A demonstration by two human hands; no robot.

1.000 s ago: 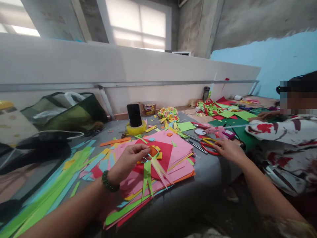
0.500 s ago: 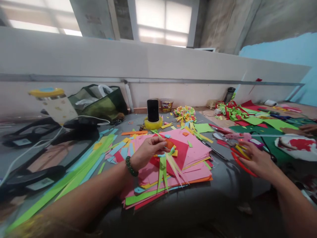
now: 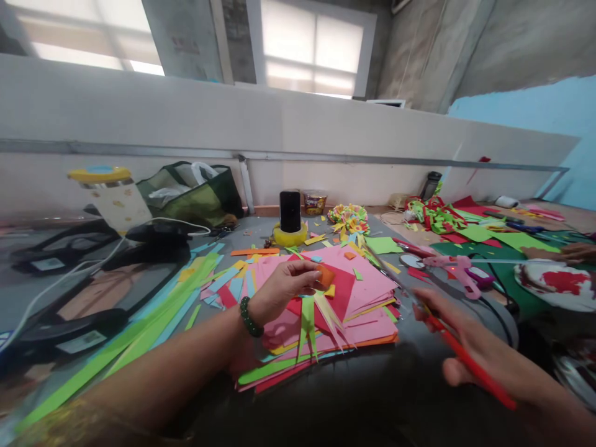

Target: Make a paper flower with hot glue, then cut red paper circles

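Observation:
My left hand (image 3: pixel 284 285), with a green bead bracelet at the wrist, pinches a small orange paper piece (image 3: pixel 325 275) from which green and yellow paper strips (image 3: pixel 311 316) hang down. It hovers over a stack of pink, red and green paper sheets (image 3: pixel 363 292) on the grey table (image 3: pixel 372 397). My right hand (image 3: pixel 470 347) is closed on red-handled scissors (image 3: pixel 460 354), lifted off the table at the right and blurred by motion.
A pink glue gun (image 3: pixel 454 264) lies at the right. A phone (image 3: pixel 290 211) stands in a yellow tape roll, with a paper flower (image 3: pixel 349 217) beside it. Long green strips (image 3: pixel 139 329) lie at left. Another person's sleeve (image 3: pixel 559 279) is at far right.
My right hand has picked up the red scissors from the table and drawn them toward me. My left hand keeps the orange piece almost in place.

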